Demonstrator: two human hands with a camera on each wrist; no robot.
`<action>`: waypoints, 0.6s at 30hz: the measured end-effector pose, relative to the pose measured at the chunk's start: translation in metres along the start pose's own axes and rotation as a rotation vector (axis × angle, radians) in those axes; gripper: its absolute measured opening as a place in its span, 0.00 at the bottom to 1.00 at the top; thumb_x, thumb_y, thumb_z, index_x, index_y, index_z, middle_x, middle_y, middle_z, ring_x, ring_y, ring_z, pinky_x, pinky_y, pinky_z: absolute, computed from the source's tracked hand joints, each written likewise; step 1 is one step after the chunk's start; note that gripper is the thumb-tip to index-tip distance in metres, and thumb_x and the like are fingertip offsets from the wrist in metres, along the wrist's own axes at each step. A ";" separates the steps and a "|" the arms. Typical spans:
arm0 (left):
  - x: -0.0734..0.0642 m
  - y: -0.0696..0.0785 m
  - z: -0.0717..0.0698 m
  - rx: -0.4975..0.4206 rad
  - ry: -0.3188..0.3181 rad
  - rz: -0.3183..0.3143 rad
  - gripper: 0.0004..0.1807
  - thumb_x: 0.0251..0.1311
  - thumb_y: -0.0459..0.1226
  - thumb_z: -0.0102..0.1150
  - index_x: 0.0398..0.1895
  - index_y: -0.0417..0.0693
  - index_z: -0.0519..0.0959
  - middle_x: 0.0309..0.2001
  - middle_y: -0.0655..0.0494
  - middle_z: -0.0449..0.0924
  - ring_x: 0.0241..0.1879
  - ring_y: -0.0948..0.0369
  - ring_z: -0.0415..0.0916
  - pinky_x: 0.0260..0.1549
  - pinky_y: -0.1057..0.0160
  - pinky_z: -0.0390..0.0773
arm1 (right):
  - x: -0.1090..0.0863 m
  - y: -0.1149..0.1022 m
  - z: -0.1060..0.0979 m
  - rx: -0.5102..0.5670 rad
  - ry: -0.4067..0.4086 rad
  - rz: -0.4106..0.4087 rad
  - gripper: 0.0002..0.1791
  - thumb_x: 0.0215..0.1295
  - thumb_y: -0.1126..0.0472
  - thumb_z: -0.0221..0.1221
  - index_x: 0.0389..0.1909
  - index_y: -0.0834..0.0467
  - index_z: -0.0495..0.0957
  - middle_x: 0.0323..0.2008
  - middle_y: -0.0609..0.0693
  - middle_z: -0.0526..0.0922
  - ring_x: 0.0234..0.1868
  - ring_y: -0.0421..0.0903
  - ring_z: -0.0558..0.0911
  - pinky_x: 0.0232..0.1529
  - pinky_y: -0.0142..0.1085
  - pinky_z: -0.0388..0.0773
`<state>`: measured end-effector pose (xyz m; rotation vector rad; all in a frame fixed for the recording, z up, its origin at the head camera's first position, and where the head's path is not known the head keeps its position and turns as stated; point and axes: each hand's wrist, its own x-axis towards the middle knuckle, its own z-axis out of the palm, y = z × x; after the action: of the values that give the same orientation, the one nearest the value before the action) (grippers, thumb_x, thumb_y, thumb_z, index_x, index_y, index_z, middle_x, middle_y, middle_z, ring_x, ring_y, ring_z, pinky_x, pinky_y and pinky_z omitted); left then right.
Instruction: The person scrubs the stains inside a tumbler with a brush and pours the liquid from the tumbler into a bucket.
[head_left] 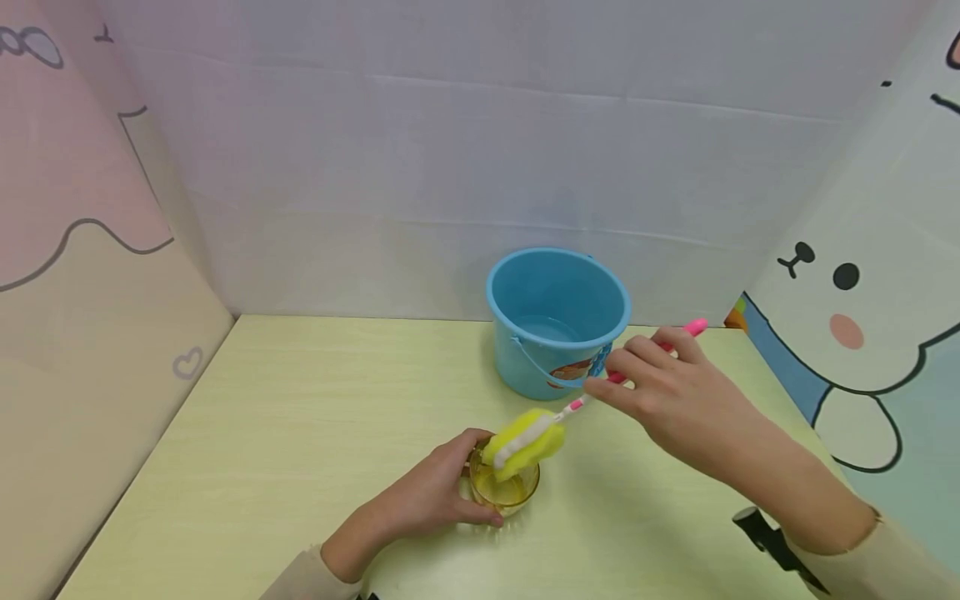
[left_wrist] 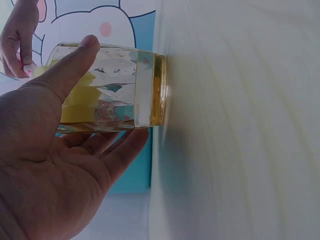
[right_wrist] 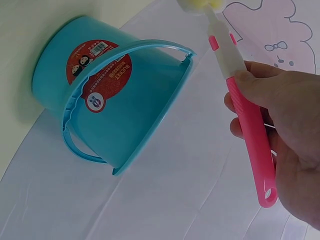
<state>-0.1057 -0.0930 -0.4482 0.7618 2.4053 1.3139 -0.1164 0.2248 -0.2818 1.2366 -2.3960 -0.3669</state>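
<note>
A white cloth backdrop (head_left: 420, 167) is rising along the back edge of a pale worktop (head_left: 337, 383). Near that edge, right of its middle, a blue bucket (head_left: 513, 358) is standing, its thin carrying handle (right_wrist: 150, 43) hanging against the side. From over here I'm seeing the right hand (head_left: 675, 387) gripping the pink grip (right_wrist: 250, 135) of a brush (head_left: 575, 407) between thumb and fingers, the brush sloping down leftward. The left hand (head_left: 431, 492) is curving around an amber glass (left_wrist: 144, 90), thumb on one side, fingers on the other. The brush's yellow-and-white sponge head (head_left: 517, 446) is reaching into the glass's mouth. The glass is sitting well in from the back edge, about midway between the worktop's left and right edges; whether its base is touching, I can't tell.
</note>
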 end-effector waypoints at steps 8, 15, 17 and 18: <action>0.000 0.000 0.001 0.003 0.003 -0.006 0.50 0.47 0.50 0.87 0.72 0.52 0.68 0.60 0.66 0.77 0.59 0.62 0.77 0.63 0.57 0.76 | -0.005 0.003 0.001 0.012 -0.004 0.000 0.33 0.47 0.69 0.82 0.56 0.46 0.84 0.42 0.52 0.80 0.48 0.55 0.77 0.49 0.56 0.73; -0.001 0.001 0.001 0.017 0.004 -0.012 0.51 0.47 0.50 0.87 0.73 0.52 0.67 0.60 0.65 0.78 0.59 0.62 0.77 0.63 0.57 0.76 | -0.010 0.007 0.004 -0.002 -0.023 -0.028 0.31 0.48 0.70 0.82 0.53 0.49 0.84 0.42 0.52 0.81 0.48 0.56 0.79 0.48 0.51 0.75; -0.001 0.001 0.000 0.017 0.005 -0.011 0.51 0.47 0.50 0.87 0.73 0.52 0.67 0.60 0.64 0.78 0.59 0.62 0.76 0.63 0.57 0.76 | -0.011 0.007 0.004 -0.003 -0.032 -0.031 0.31 0.47 0.69 0.82 0.53 0.50 0.84 0.42 0.52 0.82 0.48 0.56 0.79 0.48 0.51 0.77; -0.001 0.001 0.000 0.016 0.005 -0.010 0.51 0.47 0.50 0.87 0.73 0.52 0.67 0.60 0.64 0.78 0.59 0.62 0.76 0.63 0.57 0.76 | -0.012 0.008 0.005 -0.002 -0.035 -0.031 0.31 0.47 0.69 0.82 0.53 0.50 0.84 0.42 0.52 0.81 0.48 0.56 0.79 0.48 0.50 0.77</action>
<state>-0.1046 -0.0926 -0.4470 0.7504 2.4231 1.2956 -0.1178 0.2389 -0.2856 1.2785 -2.4077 -0.4035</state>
